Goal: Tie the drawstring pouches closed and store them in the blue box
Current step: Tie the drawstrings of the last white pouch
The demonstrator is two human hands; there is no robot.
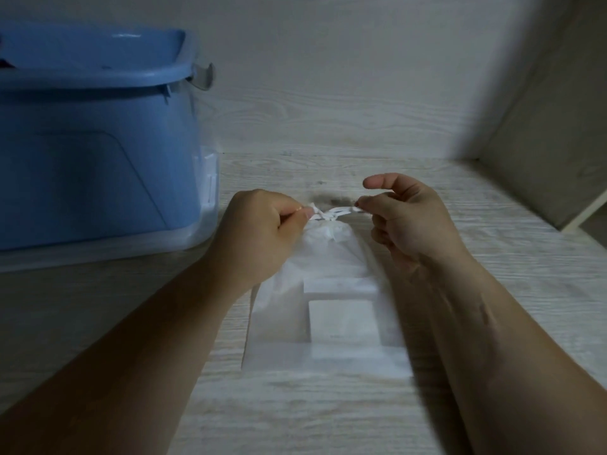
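A white translucent drawstring pouch lies flat on the pale wood-grain surface in the centre, its gathered neck pointing away from me. White box shapes show through its fabric. My left hand pinches one end of the white drawstring at the neck's left side. My right hand pinches the other end on the right, thumb raised. The string runs taut between them over a knot at the neck. The blue box stands at the left, its lid resting on top.
A wood-grain back wall rises behind the pouch. A side panel closes off the right. A dark smudge marks the surface just beyond the pouch neck. A grey latch sticks out from the box's right end.
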